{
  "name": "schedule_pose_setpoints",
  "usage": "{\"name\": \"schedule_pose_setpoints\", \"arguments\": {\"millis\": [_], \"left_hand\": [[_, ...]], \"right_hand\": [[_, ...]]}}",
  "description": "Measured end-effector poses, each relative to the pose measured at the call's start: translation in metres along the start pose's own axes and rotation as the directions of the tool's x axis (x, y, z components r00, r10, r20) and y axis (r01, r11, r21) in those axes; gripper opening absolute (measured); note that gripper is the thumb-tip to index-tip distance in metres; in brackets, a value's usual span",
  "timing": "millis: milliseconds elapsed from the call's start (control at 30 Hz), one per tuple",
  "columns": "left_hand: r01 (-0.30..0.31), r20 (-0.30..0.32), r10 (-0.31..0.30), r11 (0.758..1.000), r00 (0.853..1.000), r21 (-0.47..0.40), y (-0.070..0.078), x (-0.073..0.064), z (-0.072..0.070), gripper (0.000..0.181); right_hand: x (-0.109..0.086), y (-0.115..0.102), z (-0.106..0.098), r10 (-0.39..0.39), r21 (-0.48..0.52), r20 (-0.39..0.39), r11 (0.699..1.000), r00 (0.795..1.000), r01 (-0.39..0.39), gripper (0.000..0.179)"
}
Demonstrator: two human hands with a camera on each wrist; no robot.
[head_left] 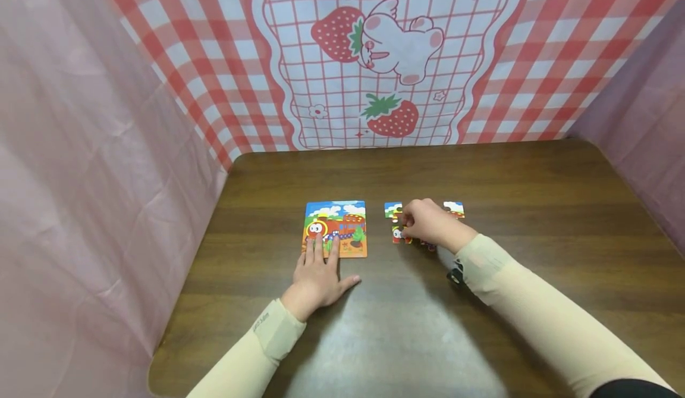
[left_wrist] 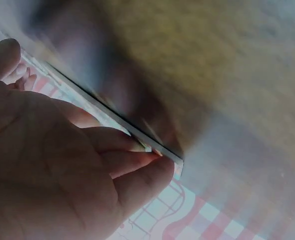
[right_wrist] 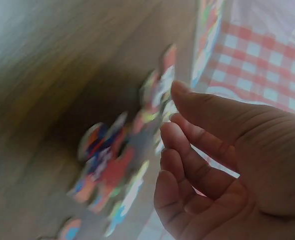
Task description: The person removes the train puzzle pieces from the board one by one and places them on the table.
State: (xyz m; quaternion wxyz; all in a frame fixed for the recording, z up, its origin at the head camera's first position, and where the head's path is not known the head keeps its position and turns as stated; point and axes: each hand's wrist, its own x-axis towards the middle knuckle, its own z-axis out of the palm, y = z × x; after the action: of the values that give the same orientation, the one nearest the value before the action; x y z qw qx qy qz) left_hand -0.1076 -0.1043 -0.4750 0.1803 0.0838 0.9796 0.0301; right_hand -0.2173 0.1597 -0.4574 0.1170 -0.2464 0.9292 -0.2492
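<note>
The left hand (head_left: 318,279) lies palm down with its fingers spread and straight. Its fingertips rest on the lower left of a square train picture puzzle board (head_left: 350,247) with clouds and a smiling engine. In the left wrist view the board's thin edge (left_wrist: 112,112) runs past the fingers. To the right, the right hand (head_left: 428,222) bends over loose jigsaw pieces (right_wrist: 105,170), covering several of them. Its thumb and curled fingers (right_wrist: 175,195) come close to a jigsaw piece with a face (head_left: 398,235); I cannot tell whether they pinch one.
Blue-topped corner pieces (head_left: 393,208) and a cloud piece (head_left: 455,207) show around the right hand. The brown wooden table (head_left: 257,207) ends at a checked strawberry cloth (head_left: 369,88) behind, with pink curtains (head_left: 96,178) at the sides.
</note>
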Motion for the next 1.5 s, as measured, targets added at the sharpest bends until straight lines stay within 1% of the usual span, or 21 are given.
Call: {"name": "schedule_pose_setpoints", "arguments": {"millis": [100,167,233,333,433,533,567,667,800,900,1000,1133,1300,1500], "left_hand": [[-0.005,0.007,0.005,1.0,1.0,-0.008,-0.001,0.0,-0.002,0.097],[-0.005,0.015,0.005,1.0,1.0,0.002,-0.001,0.0,-0.003,0.097],[-0.005,0.013,0.005,1.0,1.0,0.011,-0.001,-0.001,-0.003,0.097],[-0.011,0.008,0.011,1.0,1.0,0.022,-0.002,-0.001,-0.003,0.098],[-0.022,0.012,0.022,1.0,1.0,0.012,-0.003,0.0,-0.004,0.098],[-0.042,0.027,0.042,0.999,0.999,-0.017,-0.006,0.002,-0.007,0.099],[-0.05,0.036,0.051,0.998,0.998,-0.029,-0.006,0.003,-0.008,0.1],[-0.081,0.037,0.083,0.995,0.996,-0.059,-0.009,0.004,-0.012,0.1],[-0.109,0.014,0.111,0.991,0.994,-0.08,-0.012,0.003,-0.015,0.098],[-0.122,0.002,0.122,0.987,0.992,-0.101,-0.013,0.001,-0.015,0.099],[-0.136,-0.006,0.136,0.982,0.991,-0.128,-0.016,0.001,-0.014,0.099],[-0.155,-0.018,0.154,0.974,0.988,-0.163,-0.021,0.001,-0.009,0.099],[-0.171,-0.034,0.168,0.971,0.985,-0.165,-0.024,0.001,-0.004,0.099],[-0.173,-0.004,0.174,0.973,0.985,-0.152,-0.023,0.0,-0.005,0.097]], "right_hand": [[0.004,-0.015,0.0,-0.021,0.011,0.007,1.0,1.0,0.021,0.011],[0.009,-0.026,0.002,-0.041,0.022,0.019,0.999,0.999,0.04,0.01],[0.014,-0.038,0.005,-0.06,0.025,0.029,0.998,0.998,0.06,0.011],[0.023,-0.055,0.013,-0.11,0.016,0.041,0.994,0.993,0.109,0.012],[0.032,-0.07,0.021,-0.141,0.0,0.059,0.99,0.988,0.141,0.017],[0.037,-0.079,0.029,-0.137,-0.004,0.08,0.99,0.987,0.138,0.026],[0.038,-0.081,0.031,-0.131,-0.011,0.084,0.991,0.988,0.132,0.028],[0.04,-0.085,0.036,-0.129,-0.049,0.086,0.99,0.988,0.133,0.031],[0.041,-0.089,0.042,-0.141,-0.124,0.105,0.98,0.984,0.154,0.04],[0.042,-0.091,0.046,-0.133,-0.161,0.13,0.975,0.983,0.153,0.047],[0.041,-0.093,0.049,-0.117,-0.166,0.146,0.976,0.982,0.141,0.047],[0.043,-0.095,0.054,-0.109,-0.159,0.157,0.978,0.982,0.134,0.041],[0.045,-0.095,0.056,-0.095,-0.16,0.153,0.98,0.984,0.119,0.037],[0.048,-0.094,0.058,-0.09,-0.173,0.136,0.979,0.987,0.113,0.04]]}}
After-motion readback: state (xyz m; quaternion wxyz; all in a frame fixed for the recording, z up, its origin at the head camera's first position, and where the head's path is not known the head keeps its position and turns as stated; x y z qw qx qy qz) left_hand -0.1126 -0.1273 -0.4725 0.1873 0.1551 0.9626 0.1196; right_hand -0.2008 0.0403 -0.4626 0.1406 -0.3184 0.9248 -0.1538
